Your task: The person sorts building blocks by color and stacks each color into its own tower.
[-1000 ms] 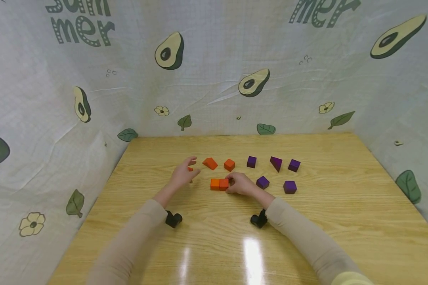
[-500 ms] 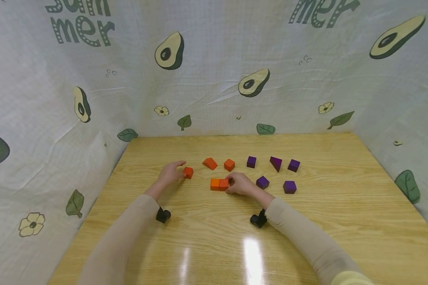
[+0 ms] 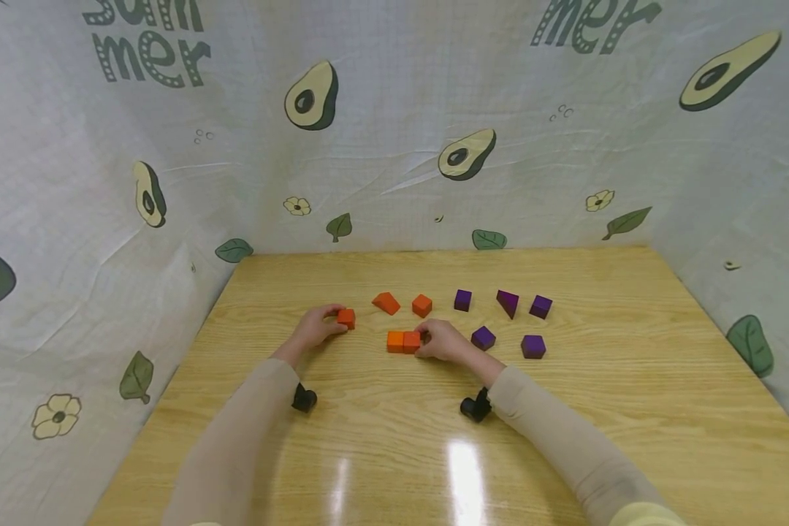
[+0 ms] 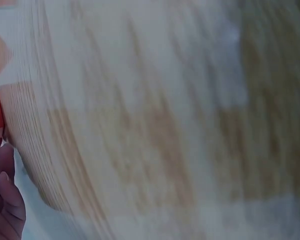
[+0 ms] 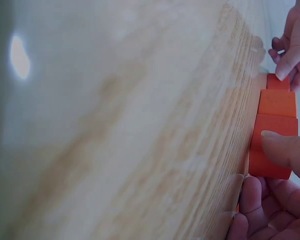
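Observation:
My left hand [image 3: 317,326] pinches a red-orange cube [image 3: 346,318] at the left of the group, thumb and fingers on its sides. In the right wrist view that left hand [image 5: 296,47] shows at the upper right with the cube [image 5: 278,82] at its fingertips. Near the middle, my right hand [image 3: 442,340] holds a second red-orange cube [image 3: 411,342]. Its left face meets an orange cube [image 3: 395,341], the two forming a short row. The right thumb [image 5: 285,150] lies across the held cube's side. The left wrist view catches only part of the left fingers [image 4: 10,197].
Behind the row lie an orange wedge-like block [image 3: 386,303] and an orange cube [image 3: 422,305]. Several purple cubes [image 3: 483,338] and a purple triangular block [image 3: 508,303] are spread to the right. A patterned cloth [image 3: 381,183] hangs along the wooden table's [image 3: 368,438] back and sides.
My left hand has moved left, behind the left red-orange cube, and its fingers have closed on it. The right hand stays at the two-cube row.

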{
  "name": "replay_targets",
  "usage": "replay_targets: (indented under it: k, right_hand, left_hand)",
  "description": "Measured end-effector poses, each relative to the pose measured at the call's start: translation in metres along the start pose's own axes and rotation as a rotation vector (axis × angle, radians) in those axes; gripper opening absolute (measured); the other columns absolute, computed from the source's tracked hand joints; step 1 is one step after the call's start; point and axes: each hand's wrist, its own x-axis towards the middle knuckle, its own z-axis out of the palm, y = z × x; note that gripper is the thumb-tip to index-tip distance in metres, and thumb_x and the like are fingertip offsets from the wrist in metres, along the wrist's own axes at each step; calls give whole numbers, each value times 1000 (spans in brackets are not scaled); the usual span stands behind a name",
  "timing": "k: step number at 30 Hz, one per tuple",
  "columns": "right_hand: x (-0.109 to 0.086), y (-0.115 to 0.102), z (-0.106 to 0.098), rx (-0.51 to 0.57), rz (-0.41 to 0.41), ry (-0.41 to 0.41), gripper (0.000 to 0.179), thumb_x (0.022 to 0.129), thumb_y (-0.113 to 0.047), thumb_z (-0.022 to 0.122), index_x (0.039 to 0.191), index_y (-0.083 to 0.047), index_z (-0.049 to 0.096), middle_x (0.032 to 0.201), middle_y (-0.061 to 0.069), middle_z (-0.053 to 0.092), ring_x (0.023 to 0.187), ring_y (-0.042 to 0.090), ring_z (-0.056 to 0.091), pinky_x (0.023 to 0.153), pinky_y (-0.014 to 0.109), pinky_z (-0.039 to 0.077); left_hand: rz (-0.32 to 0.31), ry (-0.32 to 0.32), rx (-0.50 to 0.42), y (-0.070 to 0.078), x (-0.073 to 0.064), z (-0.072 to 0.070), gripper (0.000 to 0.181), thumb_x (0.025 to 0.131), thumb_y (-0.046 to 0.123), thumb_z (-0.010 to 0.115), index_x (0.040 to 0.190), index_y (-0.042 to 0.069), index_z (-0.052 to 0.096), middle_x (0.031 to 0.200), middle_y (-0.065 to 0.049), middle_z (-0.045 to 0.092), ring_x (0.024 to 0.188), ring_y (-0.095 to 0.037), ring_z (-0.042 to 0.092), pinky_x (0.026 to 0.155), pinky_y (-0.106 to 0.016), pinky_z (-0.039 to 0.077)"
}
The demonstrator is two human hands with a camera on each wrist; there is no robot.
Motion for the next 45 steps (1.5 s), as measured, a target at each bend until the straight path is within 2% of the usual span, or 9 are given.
replay_targets:
  k: [5, 10, 14, 18, 21, 23, 30, 37, 45]
  right_hand:
    - [1, 1, 0, -26, -11, 1, 31, 74, -10, 74, 103, -2, 65, 92, 6, 62, 74, 14, 48, 68, 26, 41]
    - [1, 2, 0, -22, -5, -3, 32, 74, -10, 74, 103, -2, 64, 94, 6, 62, 75, 14, 49, 69, 27, 42]
    - [1, 1, 0, -20, 1, -2, 33, 75, -10, 74, 105, -1, 64, 96, 7, 62, 77, 15, 50, 72, 28, 43]
    - [1, 0, 0, -16, 4, 0, 33, 74, -10, 74, 105, -1, 64, 97, 8, 63, 79, 15, 51, 73, 29, 44]
    - [0, 0, 0, -10, 11, -3, 34, 75, -10, 74, 105, -1, 64, 97, 8, 62, 79, 15, 51, 73, 29, 44]
    - [1, 0, 0, -9, 10, -4, 33, 75, -10, 74, 105, -1, 64, 96, 7, 62, 77, 15, 50, 72, 28, 43]
    - [1, 0, 0, -7, 0, -2, 32, 74, -8, 74, 103, -1, 65, 90, 6, 61, 72, 14, 48, 66, 25, 41]
    - [1, -1, 0, 1, 26, -5, 32, 74, -8, 74, 103, -1, 64, 92, 7, 61, 74, 15, 48, 68, 26, 41]
    - [3, 0, 0, -4, 13, -10, 33, 73, -8, 74, 104, -1, 65, 89, 6, 62, 73, 14, 49, 67, 25, 41]
  left_hand:
    - [43, -9, -17, -9, 4, 1, 50, 82, 31, 68, 124, 8, 55, 121, -16, 58, 119, -35, 45, 98, -50, 34]
    - [-16, -15, -19, 1, 0, 1, 46, 85, 20, 66, 126, 4, 53, 124, -19, 55, 123, -36, 42, 102, -50, 30]
    - [-12, -4, -3, 6, -2, 1, 45, 86, 18, 65, 127, 4, 52, 125, -19, 55, 123, -35, 42, 101, -49, 32]
    - [-20, -13, -23, 13, -4, 2, 46, 84, 20, 67, 127, 8, 53, 126, -17, 54, 111, -30, 51, 85, -38, 45]
    - [-20, -30, -20, 21, -6, 2, 47, 83, 22, 68, 126, 9, 54, 126, -16, 54, 97, -24, 54, 69, -28, 46]
    - [-13, -41, -22, 27, -6, 3, 47, 82, 22, 69, 125, 10, 55, 126, -15, 55, 88, -22, 56, 65, -26, 47]
    - [106, -77, 36, 44, -8, 8, 47, 80, 24, 71, 122, 10, 57, 122, -15, 58, 55, -18, 54, 57, -26, 48]
    - [137, -89, 13, 53, -9, 18, 46, 78, 24, 72, 121, 13, 58, 122, -11, 58, 48, -13, 46, 53, -26, 47]
    - [172, -87, 10, 60, -9, 29, 44, 78, 24, 72, 119, 13, 60, 117, -11, 61, 48, -13, 46, 52, -26, 46]
